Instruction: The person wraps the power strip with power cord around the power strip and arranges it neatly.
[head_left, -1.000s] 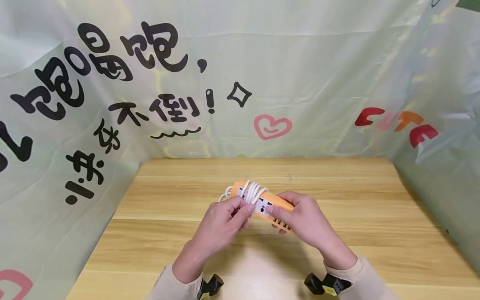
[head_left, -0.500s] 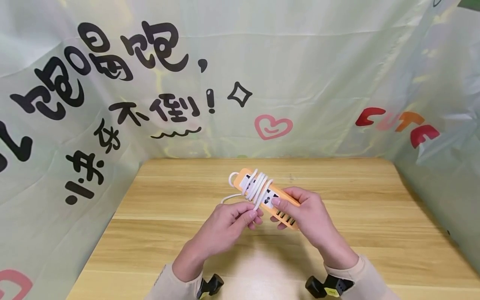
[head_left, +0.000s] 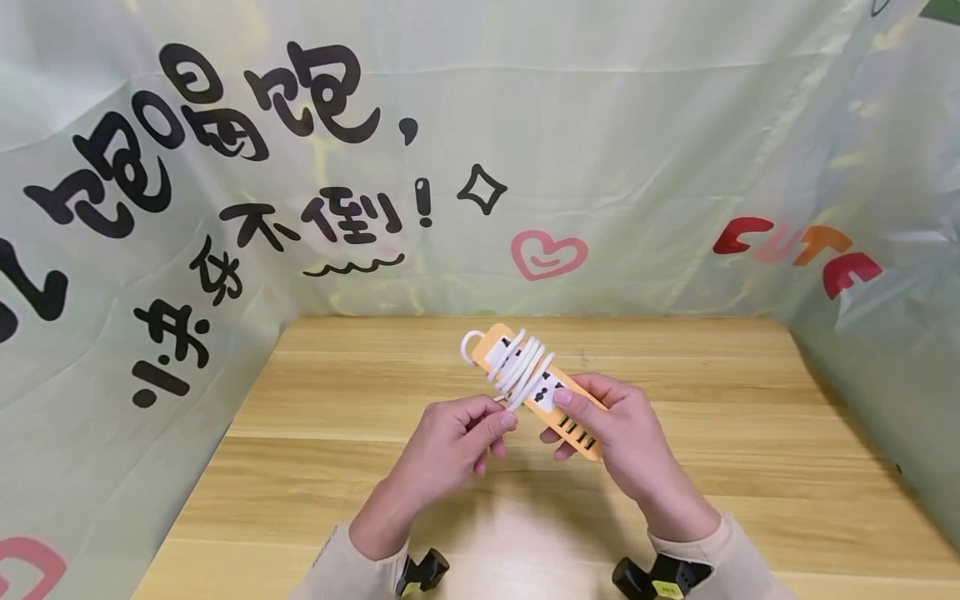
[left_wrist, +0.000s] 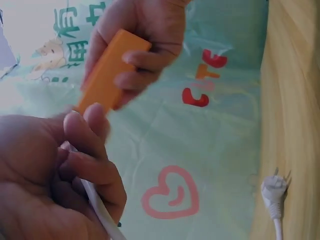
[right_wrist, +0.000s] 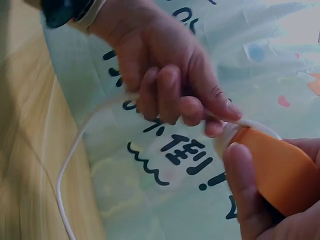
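Observation:
An orange power strip (head_left: 545, 390) with white socket faces and several USB ports is held at its USB end by my right hand (head_left: 630, 429), thumb on top and fingers underneath. White cord (head_left: 521, 367) is wound in several turns round its middle, and a small loop sticks out at the far end. My left hand (head_left: 453, 437) pinches the cord between thumb and fingers just left of the strip. In the left wrist view, the cord (left_wrist: 100, 210) runs through the curled fingers. The right wrist view shows the strip's plain orange underside (right_wrist: 280, 165) and the loose cord (right_wrist: 60, 185) hanging down.
Below the hands is a wooden table (head_left: 315, 492). A white plug (left_wrist: 274, 189) with metal prongs lies over it in the left wrist view. Pale printed cloth (head_left: 637, 150) surrounds the table at the back and both sides.
The power strip has risen and tilted more steeply, its far end swinging away from me. My left hand keeps its pinch on the cord; the right hand has shifted slightly right with the strip.

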